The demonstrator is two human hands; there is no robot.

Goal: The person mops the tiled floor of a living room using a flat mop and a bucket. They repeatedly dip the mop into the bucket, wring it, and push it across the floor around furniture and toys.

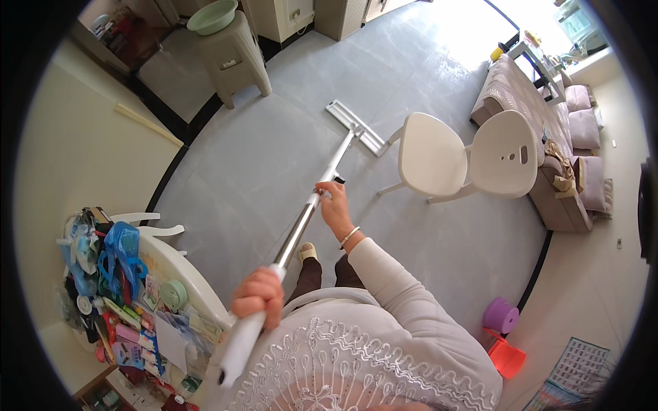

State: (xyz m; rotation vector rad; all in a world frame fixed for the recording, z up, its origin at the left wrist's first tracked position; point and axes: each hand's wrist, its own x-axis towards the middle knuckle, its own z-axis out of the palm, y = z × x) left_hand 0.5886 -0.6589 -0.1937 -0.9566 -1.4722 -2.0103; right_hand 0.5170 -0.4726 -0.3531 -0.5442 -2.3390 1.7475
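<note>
Grey tiled floor (274, 157) spreads beyond both hands. Left of the left hand (259, 296) stands a cluttered white table (179, 270). That hand clamps the white grip of a long silver flat mop (305, 222); the right hand (334, 205) clasps the pole further down. Right of it stands a white plastic chair (466, 161).

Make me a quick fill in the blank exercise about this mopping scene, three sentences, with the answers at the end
1. Both hands grip the handle of a flat ____, whose head rests on the grey floor.
2. The right hand, with a bracelet at its wrist, holds the handle ____ down than the left hand.
3. The mop head lies just left of a white ____.

Missing words: mop; farther; chair
</note>
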